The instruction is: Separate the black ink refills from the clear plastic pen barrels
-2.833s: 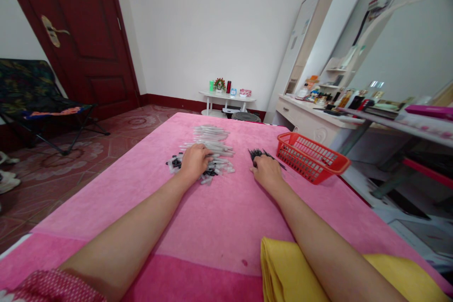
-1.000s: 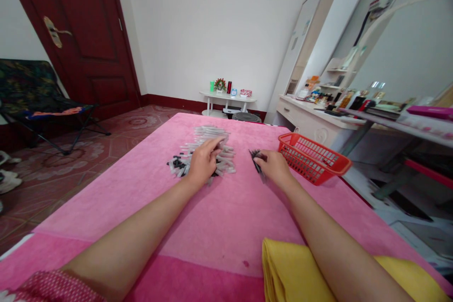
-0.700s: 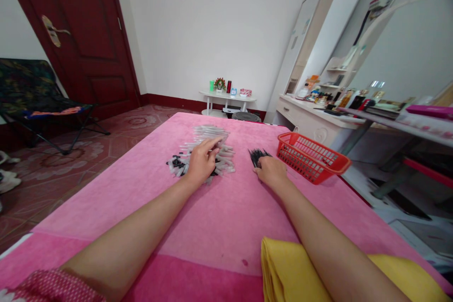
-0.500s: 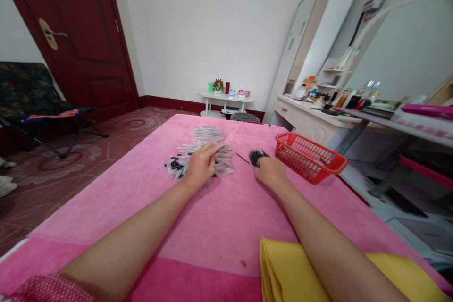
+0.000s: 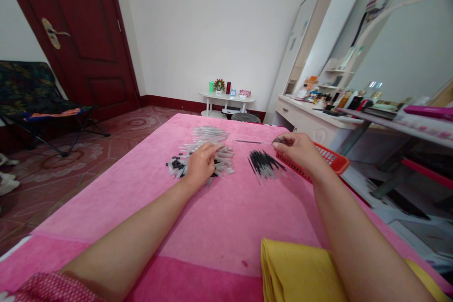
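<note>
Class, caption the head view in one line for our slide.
The right hand holds a thin dark rod near the red basket, while the left hand lies over pale tubes.

- Left hand (image 5: 201,164) is covering pieces (image 5: 224,166) beneath.
- Right hand (image 5: 297,148) is partly hiding red basket (image 5: 335,161) behind.
- Below right hand, yellow cloth (image 5: 299,269) is running off-frame.
</note>
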`<action>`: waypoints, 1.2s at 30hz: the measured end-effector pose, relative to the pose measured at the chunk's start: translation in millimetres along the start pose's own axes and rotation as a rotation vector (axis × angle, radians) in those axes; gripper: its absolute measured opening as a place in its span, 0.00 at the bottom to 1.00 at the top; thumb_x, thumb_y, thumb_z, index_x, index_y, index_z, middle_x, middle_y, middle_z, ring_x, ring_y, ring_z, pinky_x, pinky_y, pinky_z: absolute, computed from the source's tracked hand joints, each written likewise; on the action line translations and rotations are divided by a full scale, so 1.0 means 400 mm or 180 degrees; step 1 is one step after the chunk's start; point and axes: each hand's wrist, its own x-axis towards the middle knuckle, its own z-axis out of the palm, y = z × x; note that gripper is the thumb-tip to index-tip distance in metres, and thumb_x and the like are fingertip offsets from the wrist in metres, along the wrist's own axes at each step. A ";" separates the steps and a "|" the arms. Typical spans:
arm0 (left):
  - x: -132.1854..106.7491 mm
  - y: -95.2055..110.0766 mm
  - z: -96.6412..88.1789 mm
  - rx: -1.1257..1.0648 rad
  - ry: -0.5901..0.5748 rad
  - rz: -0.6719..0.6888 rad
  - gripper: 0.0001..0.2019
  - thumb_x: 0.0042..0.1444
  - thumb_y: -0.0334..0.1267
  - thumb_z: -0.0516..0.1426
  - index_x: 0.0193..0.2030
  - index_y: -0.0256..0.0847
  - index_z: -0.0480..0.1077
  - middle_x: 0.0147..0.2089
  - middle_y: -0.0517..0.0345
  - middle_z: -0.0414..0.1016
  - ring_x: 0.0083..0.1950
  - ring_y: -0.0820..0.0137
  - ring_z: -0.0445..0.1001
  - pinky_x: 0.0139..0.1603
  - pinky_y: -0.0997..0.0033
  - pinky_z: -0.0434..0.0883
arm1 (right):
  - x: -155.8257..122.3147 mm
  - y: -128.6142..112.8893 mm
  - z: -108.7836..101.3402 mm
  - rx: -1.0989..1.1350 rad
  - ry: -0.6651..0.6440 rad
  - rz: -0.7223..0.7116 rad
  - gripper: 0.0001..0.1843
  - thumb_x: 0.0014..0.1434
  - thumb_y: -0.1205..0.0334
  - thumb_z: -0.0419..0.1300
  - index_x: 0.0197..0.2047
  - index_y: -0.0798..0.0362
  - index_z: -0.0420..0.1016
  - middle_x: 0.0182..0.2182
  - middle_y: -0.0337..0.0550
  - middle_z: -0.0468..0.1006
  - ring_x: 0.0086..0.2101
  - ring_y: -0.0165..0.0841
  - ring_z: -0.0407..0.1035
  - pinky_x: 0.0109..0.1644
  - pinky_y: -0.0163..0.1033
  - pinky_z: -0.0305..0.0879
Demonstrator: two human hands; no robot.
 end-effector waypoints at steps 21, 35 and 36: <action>-0.003 0.007 -0.003 0.0148 -0.0112 0.0120 0.20 0.55 0.24 0.50 0.51 0.44 0.71 0.40 0.54 0.71 0.42 0.69 0.70 0.41 0.70 0.68 | -0.007 -0.004 -0.011 -0.0138 -0.0383 -0.0044 0.08 0.46 0.60 0.57 0.23 0.55 0.72 0.21 0.39 0.72 0.24 0.29 0.64 0.28 0.33 0.59; -0.005 0.006 -0.004 0.0272 -0.0258 0.0339 0.24 0.51 0.21 0.48 0.52 0.45 0.70 0.42 0.55 0.71 0.44 0.67 0.69 0.43 0.69 0.68 | -0.005 -0.003 0.009 -0.0321 -0.0226 -0.0134 0.07 0.47 0.61 0.57 0.24 0.54 0.74 0.21 0.40 0.75 0.24 0.31 0.67 0.28 0.34 0.60; -0.005 0.004 -0.004 0.0275 -0.0246 0.0334 0.25 0.51 0.21 0.48 0.52 0.45 0.70 0.42 0.55 0.71 0.44 0.67 0.69 0.43 0.69 0.68 | -0.005 -0.003 0.011 -0.0358 -0.0177 -0.0149 0.07 0.47 0.61 0.57 0.24 0.54 0.74 0.21 0.40 0.75 0.24 0.31 0.67 0.28 0.34 0.60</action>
